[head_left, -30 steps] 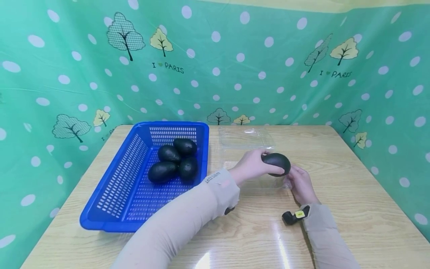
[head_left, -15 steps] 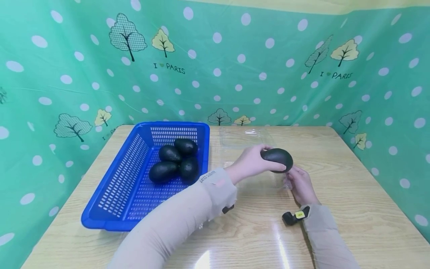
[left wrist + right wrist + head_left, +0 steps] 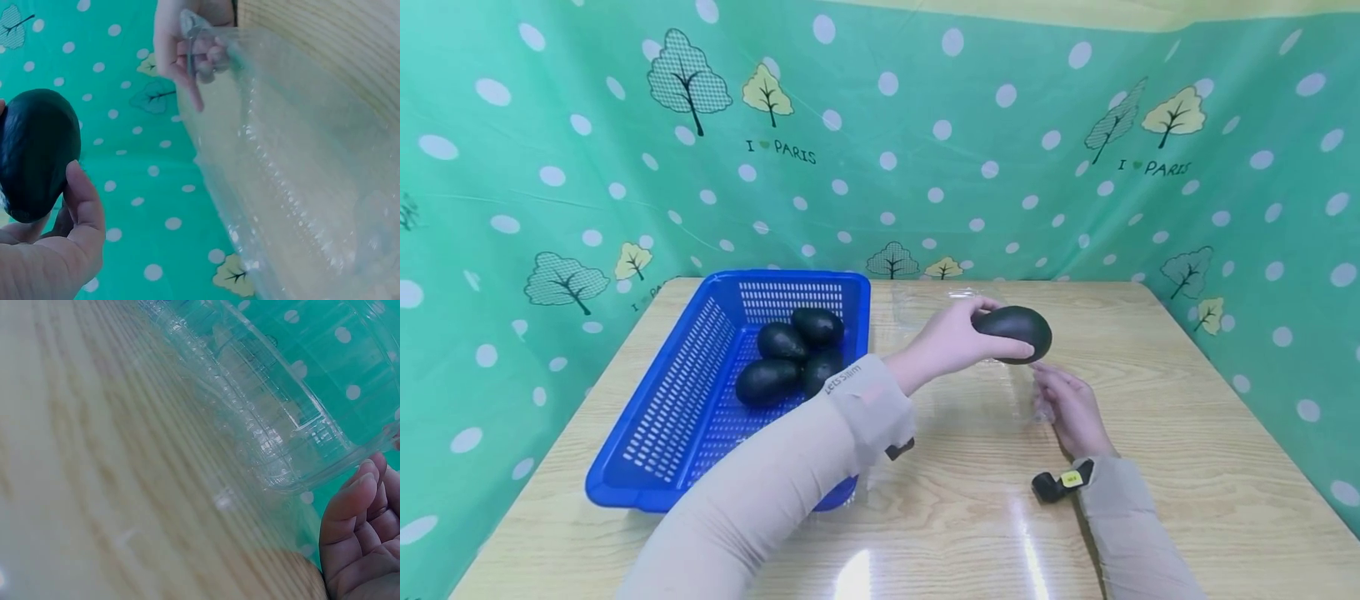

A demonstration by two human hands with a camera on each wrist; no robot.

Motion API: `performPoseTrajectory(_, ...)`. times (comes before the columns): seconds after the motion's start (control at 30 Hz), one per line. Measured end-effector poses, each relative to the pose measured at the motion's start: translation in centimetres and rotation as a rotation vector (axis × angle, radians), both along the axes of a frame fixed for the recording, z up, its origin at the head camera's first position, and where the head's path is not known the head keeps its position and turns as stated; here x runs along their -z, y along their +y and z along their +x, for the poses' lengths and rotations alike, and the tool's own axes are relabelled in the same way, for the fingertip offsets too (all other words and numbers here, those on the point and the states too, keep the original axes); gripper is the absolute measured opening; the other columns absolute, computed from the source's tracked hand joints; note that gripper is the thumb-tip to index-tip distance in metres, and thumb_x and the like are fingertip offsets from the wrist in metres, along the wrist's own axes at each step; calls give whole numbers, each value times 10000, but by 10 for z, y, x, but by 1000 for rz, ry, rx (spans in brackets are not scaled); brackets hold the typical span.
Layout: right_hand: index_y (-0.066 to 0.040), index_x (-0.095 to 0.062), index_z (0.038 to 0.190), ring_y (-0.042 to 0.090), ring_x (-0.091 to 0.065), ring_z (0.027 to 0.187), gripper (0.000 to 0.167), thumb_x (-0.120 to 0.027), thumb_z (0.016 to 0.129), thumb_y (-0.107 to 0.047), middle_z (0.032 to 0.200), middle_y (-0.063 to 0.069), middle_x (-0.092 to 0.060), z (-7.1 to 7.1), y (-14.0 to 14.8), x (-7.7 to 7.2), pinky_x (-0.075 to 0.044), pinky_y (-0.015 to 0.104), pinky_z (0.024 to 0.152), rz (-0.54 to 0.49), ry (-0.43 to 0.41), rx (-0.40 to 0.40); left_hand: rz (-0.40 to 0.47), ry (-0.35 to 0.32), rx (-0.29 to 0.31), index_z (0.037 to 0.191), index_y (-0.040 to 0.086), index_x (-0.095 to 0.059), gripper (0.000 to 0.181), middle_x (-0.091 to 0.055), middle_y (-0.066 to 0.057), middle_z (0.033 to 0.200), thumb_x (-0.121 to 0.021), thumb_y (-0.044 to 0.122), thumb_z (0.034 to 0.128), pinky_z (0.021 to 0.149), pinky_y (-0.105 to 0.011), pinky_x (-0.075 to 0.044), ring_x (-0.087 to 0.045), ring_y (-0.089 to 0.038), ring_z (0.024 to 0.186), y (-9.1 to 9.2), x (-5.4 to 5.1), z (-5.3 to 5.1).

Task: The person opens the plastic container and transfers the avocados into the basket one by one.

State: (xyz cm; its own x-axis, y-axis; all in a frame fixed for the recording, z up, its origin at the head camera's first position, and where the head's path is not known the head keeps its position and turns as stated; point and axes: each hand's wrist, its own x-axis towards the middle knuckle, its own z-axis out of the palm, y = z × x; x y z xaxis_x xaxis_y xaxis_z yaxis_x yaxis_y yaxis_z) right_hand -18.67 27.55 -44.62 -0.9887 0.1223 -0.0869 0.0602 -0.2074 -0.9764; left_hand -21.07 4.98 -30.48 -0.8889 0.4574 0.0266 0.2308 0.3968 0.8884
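Observation:
A dark, smooth avocado is held up by my left hand, with fingers and thumb around its near end. Beneath it lies a clear plastic clamshell container, its lid folded back toward the curtain. In the right wrist view, the thumb and fingertips of my right hand pinch the rim of the container at its right side. From the left wrist view, the avocado hangs apart from the container. My left forearm partly covers one avocado in the basket.
On the left stands a blue plastic basket with several avocados at its far right part. The wooden table ends at a green dotted curtain. A wrist camera sits beside the right sleeve.
My left hand has risen with the avocado, moving away from the right hand and the container. The right hand stays at the container's edge.

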Motion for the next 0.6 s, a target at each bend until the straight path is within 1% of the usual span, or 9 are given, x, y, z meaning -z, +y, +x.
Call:
performPoseTrajectory(0.1,-257,-745,1028,18,-462,487,259,-545,995,-95,651,-94,-551,1,0,1,-374,152,435,-12,7,-7,4,-2,2,1311,199,-589,654,-632,-24,1224,-847,416,751,811,-308,-525,-619,-143,988,-5,-6,-1)
performPoseTrajectory(0.2,-252,-740,1048,16,-474,502,276,-534,993,-78,671,-96,-547,0,0,1,-385,150,443,-22,14,-19,10,2,-5,1303,204,-593,651,-630,-15,1223,-851,415,744,816,-318,-525,-616,-149,998,-10,-11,-1)
performPoseTrajectory(0.37,-248,-740,1035,15,-475,504,284,-526,994,-67,681,-92,-551,0,-1,1,-383,147,437,-29,16,-21,16,7,-14,1304,194,-598,660,-636,-14,1221,-861,401,734,824,-320,-528,-617,-150,1005,-17,-19,-2)
performPoseTrajectory(0.6,-254,-741,1041,12,-487,513,283,-530,991,-72,679,-90,-565,0,0,1,-393,144,447,-7,11,-7,-3,20,-2,1307,181,-586,625,-630,-31,1222,-836,380,770,884,-349,-516,-616,-177,1063,-32,-29,-2)
